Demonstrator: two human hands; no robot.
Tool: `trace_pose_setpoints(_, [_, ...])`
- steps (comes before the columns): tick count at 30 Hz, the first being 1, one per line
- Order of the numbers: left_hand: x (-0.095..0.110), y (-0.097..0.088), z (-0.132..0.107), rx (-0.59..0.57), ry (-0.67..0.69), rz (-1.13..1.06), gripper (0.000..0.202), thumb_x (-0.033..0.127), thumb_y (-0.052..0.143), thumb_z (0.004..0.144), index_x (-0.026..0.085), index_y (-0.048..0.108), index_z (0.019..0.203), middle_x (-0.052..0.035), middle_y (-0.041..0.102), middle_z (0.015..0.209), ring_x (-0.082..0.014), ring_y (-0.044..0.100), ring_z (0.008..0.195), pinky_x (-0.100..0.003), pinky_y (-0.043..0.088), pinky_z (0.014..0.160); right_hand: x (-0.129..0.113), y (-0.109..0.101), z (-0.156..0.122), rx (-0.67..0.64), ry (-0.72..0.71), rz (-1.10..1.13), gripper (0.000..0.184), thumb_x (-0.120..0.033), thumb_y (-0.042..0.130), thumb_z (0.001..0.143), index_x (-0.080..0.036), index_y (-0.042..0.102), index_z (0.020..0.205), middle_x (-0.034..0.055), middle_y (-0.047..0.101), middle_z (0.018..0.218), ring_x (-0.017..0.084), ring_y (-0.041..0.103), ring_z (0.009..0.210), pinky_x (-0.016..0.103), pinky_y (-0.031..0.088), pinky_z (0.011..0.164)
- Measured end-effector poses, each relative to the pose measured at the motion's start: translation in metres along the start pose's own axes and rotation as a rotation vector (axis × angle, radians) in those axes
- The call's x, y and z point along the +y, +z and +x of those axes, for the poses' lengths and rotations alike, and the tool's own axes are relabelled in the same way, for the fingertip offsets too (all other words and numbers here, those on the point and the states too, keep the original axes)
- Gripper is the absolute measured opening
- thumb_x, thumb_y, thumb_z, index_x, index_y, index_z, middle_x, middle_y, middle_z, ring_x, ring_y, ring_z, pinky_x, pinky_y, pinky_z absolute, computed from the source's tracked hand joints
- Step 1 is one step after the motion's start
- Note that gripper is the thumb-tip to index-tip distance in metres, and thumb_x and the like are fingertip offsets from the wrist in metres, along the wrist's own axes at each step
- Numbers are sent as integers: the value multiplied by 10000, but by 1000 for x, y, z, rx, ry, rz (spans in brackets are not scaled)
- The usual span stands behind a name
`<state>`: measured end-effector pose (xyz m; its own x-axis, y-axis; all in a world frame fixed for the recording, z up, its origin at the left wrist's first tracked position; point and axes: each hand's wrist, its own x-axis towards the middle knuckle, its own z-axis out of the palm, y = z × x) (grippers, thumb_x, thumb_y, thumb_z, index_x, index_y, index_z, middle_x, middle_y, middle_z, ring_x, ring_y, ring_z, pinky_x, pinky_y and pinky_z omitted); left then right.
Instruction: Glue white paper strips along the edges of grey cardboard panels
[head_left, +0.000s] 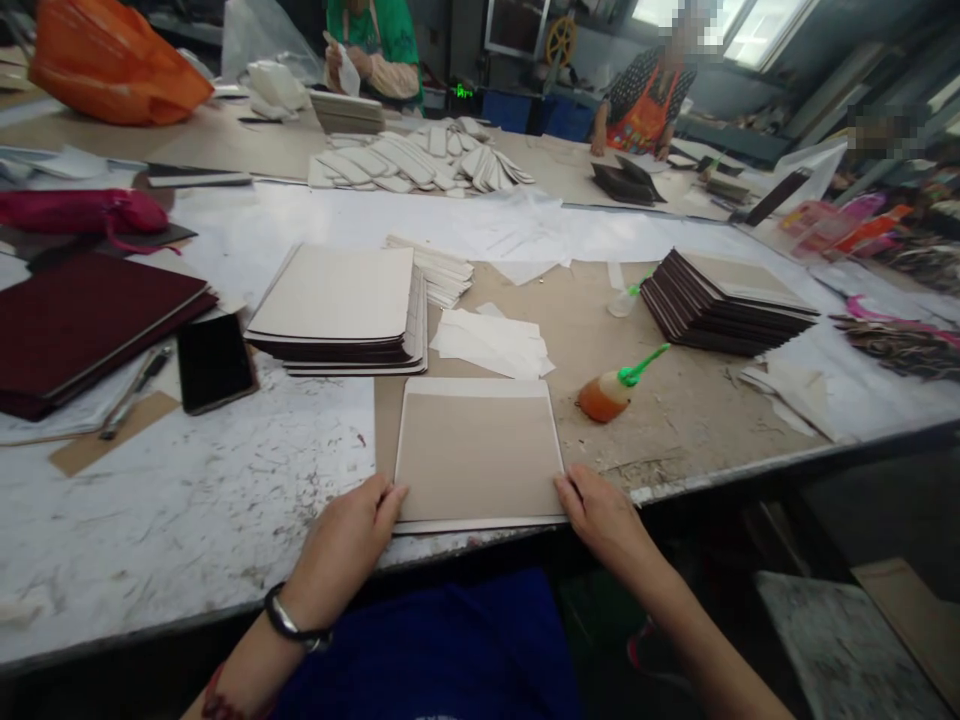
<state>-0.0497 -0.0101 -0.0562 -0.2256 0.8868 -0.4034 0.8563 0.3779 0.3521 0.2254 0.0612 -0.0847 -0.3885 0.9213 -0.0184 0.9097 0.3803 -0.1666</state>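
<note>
A flat grey-brown board with a pale border (478,452) lies at the table's near edge. My left hand (346,545) rests at its lower left corner, fingers curled against the edge. My right hand (604,515) grips its lower right corner, fingers closed along the edge. An orange glue bottle with a green nozzle (615,390) lies on its side just right of the board. A few white paper sheets (491,342) lie behind the board.
A stack of boards (337,310) stands behind left, and a dark fanned stack (724,300) at right. A phone (214,362) and dark red covers (82,320) lie at left. Two people work across the table (187,500), near white pieces (420,160).
</note>
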Motion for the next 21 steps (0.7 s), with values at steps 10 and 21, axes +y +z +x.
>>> trace_pose_setpoints(10, [-2, -1, 1, 16, 15, -44, 244, 304, 341, 876, 210, 416, 663, -4, 537, 646, -158, 543, 662, -237, 340, 622, 5, 4, -2, 124, -117, 90, 304, -336, 271, 911, -221, 383, 652, 16, 495, 607, 157, 485, 537, 272, 356, 544])
trace_pose_setpoints(21, [1, -2, -3, 13, 31, -35, 236, 274, 362, 884, 194, 479, 695, -9, 554, 641, -155, 549, 647, -240, 332, 613, 4, 7, -2, 158, -124, 86, 354, -358, 231, 921, -221, 395, 639, 20, 485, 604, 159, 467, 536, 280, 360, 547])
